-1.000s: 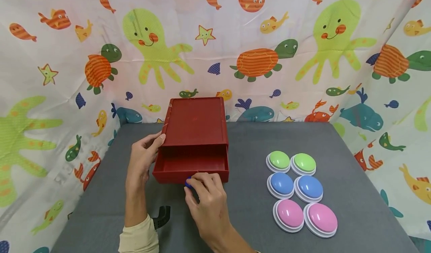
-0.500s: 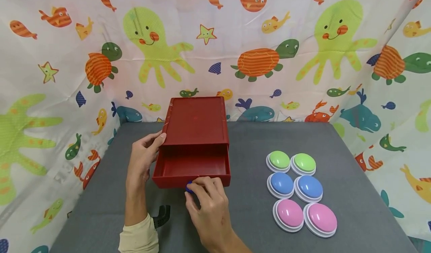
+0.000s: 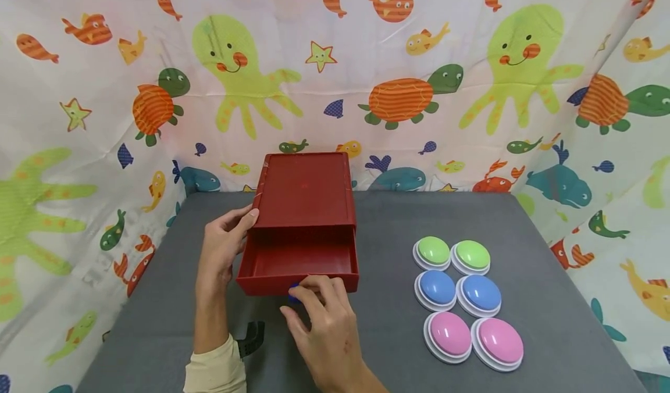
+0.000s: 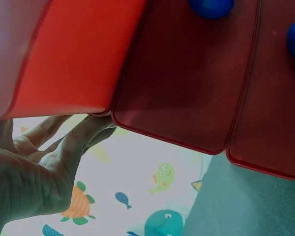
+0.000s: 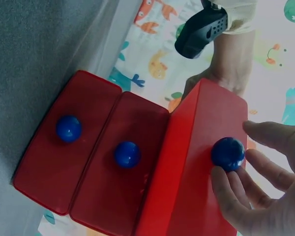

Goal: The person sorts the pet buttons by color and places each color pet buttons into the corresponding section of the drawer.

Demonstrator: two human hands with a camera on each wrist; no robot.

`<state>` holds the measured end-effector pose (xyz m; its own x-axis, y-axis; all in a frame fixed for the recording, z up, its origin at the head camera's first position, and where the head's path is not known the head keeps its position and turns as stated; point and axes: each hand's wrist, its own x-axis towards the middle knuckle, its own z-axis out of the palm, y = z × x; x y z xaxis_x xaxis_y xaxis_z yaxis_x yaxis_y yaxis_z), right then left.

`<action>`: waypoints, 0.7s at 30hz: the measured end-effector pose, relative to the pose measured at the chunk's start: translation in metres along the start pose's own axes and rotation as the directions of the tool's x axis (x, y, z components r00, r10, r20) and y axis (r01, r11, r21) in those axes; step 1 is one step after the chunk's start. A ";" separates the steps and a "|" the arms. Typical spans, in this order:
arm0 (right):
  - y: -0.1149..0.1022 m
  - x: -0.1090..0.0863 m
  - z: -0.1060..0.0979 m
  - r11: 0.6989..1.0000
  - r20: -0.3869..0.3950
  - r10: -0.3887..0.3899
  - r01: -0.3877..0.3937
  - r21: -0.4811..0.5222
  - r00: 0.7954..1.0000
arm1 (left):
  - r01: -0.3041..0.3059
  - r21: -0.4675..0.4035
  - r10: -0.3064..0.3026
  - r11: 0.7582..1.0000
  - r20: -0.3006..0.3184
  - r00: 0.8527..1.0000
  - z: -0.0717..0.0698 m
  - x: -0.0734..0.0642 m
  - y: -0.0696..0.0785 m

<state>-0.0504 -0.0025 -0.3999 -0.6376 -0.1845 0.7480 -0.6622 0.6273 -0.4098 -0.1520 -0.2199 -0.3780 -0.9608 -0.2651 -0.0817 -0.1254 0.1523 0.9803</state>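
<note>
A red chest of drawers stands at the middle of the table. Its top drawer is pulled out and its inside looks bare. My left hand rests on the chest's left side, thumb near the top edge and fingers reaching along the wall. At the drawer front is my right hand, its thumb apart from the round blue knob and its other fingertips at or against it. Two lower drawers, pushed in, carry a blue knob and another blue knob in the right wrist view.
To the right, paired push buttons sit on white bases: green buttons, blue buttons and pink buttons. A sea-animal curtain rises behind the grey table. A black wrist device juts from the left sleeve.
The top drawer has slid a little farther out toward me with my right hand at its knob. My right thumb has since come away from the knob. The left hand stays put.
</note>
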 end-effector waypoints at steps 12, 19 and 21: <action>0.021 0.005 -0.026 0.993 -0.159 0.017 0.002 0.116 0.987 | -0.002 0.076 0.007 0.997 -0.057 0.998 -0.003 -0.005 0.002; 0.056 0.016 -0.046 0.986 -0.187 0.166 -0.164 0.028 0.968 | -0.011 0.074 0.012 0.997 -0.016 1.000 0.000 -0.002 0.001; 0.072 0.021 -0.051 0.975 -0.163 0.219 -0.223 -0.007 0.962 | -0.014 0.070 0.015 0.997 -0.015 1.000 0.000 -0.001 0.001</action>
<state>-0.0914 0.0778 -0.3873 -0.6944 0.0830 0.7148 -0.5003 0.6582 -0.5625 -0.1515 -0.2195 -0.3773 -0.9587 -0.2771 -0.0641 -0.1290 0.2227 0.9663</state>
